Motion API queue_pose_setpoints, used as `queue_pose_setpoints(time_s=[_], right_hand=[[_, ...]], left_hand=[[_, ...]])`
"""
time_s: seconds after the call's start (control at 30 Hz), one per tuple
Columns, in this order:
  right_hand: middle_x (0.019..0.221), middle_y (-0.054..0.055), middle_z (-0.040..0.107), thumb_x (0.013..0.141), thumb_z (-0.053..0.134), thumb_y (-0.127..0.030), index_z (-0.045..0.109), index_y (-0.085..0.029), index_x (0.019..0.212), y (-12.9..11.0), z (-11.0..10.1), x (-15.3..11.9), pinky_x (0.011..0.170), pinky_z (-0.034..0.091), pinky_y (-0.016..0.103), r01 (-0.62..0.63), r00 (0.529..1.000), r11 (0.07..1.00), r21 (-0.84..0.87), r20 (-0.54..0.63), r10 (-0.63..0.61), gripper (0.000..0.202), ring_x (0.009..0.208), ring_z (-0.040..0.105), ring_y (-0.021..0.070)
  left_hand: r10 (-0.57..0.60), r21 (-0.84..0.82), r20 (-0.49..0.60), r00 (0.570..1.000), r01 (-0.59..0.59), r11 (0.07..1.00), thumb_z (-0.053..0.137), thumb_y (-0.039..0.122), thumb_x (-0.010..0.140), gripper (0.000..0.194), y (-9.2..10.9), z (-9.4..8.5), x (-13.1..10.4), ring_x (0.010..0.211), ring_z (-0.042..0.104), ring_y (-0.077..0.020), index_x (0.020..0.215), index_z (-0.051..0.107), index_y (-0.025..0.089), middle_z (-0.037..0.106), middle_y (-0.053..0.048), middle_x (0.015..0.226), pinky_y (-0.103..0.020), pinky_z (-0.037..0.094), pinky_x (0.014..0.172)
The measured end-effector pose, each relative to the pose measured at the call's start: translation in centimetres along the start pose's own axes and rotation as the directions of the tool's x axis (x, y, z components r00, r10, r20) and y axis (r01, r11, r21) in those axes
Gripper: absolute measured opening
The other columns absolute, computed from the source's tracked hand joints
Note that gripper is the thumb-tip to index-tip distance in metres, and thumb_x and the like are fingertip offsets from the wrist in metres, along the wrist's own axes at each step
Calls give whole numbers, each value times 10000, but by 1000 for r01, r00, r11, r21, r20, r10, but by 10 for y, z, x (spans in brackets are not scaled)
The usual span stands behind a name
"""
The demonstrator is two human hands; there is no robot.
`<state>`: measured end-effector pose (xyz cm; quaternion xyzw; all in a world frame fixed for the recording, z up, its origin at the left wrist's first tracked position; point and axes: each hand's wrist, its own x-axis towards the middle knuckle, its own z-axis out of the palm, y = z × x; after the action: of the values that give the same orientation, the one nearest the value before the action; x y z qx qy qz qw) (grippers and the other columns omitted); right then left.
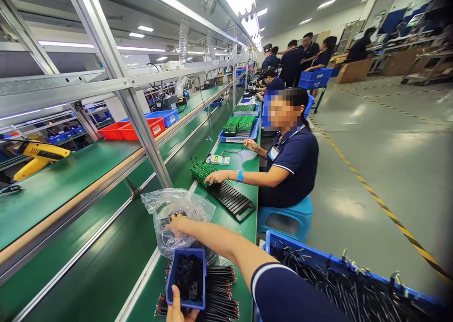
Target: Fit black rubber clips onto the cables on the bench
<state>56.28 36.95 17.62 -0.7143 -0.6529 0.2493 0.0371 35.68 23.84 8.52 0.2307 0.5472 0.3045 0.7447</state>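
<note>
My left hand (179, 309) grips the near edge of a small blue bin (204, 277), its thumb over the rim. Small black parts (189, 275) lie in the bin. Reaching across, my right hand (178, 224) is inside a clear plastic bag (161, 208) just beyond the bin; its fingers are curled around dark parts that are hard to make out through the plastic. Bundles of black cables (221, 293) with red ends lie on the green bench beneath and beside the bin.
Right of my arm stands a large blue crate (271, 241) of black cables. Beyond the bag, a seated person (295, 159) touches green circuit boards (201, 171) beside a black slotted rack (233, 201). A metal post (141, 133) rises at the left.
</note>
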Motion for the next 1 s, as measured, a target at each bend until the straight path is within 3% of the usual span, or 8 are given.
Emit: queue_pose_setpoints(time_s=[0.13,0.27,0.43,0.6,0.87,1.0], right_hand=[[1270,94,569,943,597,-372,557,-180,1256,-1,-5,-24,883,533,445,-11,1000,997,-82,-10,10,369,1070,601,231],[1246,90,583,941,602,-369,563,-174,1244,-3,-17,-43,874,536,440,66,998,981,-180,21,-63,363,1051,609,226],[1258,90,577,939,603,-369,564,-184,1246,-2,-31,-44,889,528,444,153,988,952,-267,5,-157,361,1071,601,231],[1222,81,596,940,604,-368,582,-185,1214,5,-42,-59,868,537,420,157,983,952,-264,-55,-178,330,1039,614,217],[1238,88,586,940,599,-380,569,-173,1234,2,-77,-102,881,530,444,148,945,964,-223,-257,-204,360,1053,605,229],[1235,89,582,938,600,-382,562,-174,1239,-11,-62,-130,876,530,440,236,926,945,-227,-242,-290,367,1047,603,225]], left_hand=[[18,1,52,998,-18,1000,601,453,899,487,6,6,-10,759,717,-256,1295,502,187,724,-102,894,-426,617,738],[51,-46,83,995,-48,998,640,382,896,351,5,11,-33,784,721,-234,1172,578,175,729,-122,1012,-406,619,710],[90,-128,94,992,-77,989,692,417,854,418,10,10,-57,787,724,-241,1166,609,152,726,-151,1047,-427,612,709],[124,-143,140,982,-103,984,670,450,863,441,20,16,-69,847,723,-266,1162,611,131,730,-166,1027,-440,609,730],[167,-134,198,966,-142,981,642,503,865,465,36,36,-65,912,708,-275,1155,616,140,709,-171,1092,-448,606,752],[179,-153,179,967,-153,976,595,526,885,486,42,38,-58,924,703,-271,1198,582,154,691,-178,1133,-448,606,753]])
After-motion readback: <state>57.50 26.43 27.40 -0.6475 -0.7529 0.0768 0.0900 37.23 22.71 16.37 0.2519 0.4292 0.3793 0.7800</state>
